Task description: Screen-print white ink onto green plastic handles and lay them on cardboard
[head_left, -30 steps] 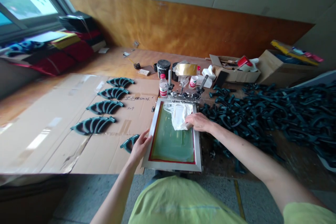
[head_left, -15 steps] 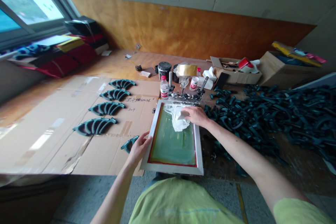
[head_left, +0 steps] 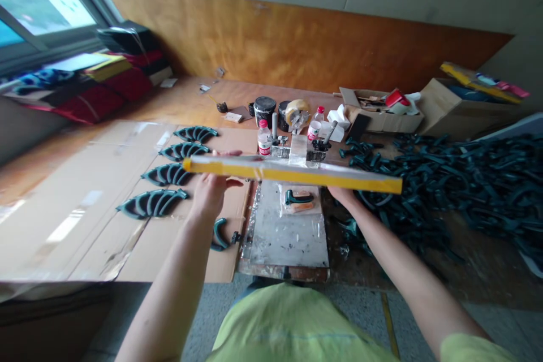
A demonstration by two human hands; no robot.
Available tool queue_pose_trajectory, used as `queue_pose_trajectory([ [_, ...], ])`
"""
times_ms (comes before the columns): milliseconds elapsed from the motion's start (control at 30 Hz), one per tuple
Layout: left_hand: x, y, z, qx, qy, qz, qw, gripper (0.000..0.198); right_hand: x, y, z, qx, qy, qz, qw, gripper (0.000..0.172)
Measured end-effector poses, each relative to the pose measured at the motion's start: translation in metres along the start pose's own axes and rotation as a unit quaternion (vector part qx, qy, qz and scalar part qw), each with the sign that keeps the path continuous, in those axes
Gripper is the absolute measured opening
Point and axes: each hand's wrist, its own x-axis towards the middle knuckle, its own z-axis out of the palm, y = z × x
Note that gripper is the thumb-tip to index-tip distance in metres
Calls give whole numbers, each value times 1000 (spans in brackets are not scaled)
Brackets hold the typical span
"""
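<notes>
Held tilted up edge-on, the yellow-taped screen frame (head_left: pixel 292 173) is gripped by the left hand (head_left: pixel 208 192), right hand (head_left: pixel 343 195) beneath it with grip unseen, baring the dark teal curved plastic part (head_left: pixel 299 198) on the grey plate (head_left: pixel 288 236).

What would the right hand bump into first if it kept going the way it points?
The right hand would likely hit the clamp holding the screen frame; depth is unclear.

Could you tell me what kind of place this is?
Most likely a small screen-printing workshop. A screen frame is tilted up over a smeared base plate bearing one dark green part, a big pile of similar parts lies at the right, and black tubs, probably ink, stand behind.
</notes>
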Motion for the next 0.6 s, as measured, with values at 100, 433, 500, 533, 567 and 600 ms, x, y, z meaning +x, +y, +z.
queue_pose_trajectory([
  [100, 23, 9, 13, 0, -15, 17, 1000, 48, -27, -1, 36, 7, -65, -99, 993, 28],
  [433, -97, -106, 29, -15, -100, -374, 922, 56, -90, -78, 39, -49, -46, -214, 975, 12],
  [500, -118, -124, 25, -50, -58, -398, 914, 45, -110, -95, 42, -28, -82, -303, 949, 14],
  [533, -124, -130, 18, -52, -33, -397, 916, 40, -116, -96, 42, -17, -107, -332, 937, 15],
  [567, -127, -134, 6, -41, -5, -392, 919, 37, -118, -92, 41, -13, -127, -336, 933, 17],
  [600, -128, -139, -11, -17, 23, -384, 923, 36, -116, -82, 37, -21, -137, -309, 941, 20],
])
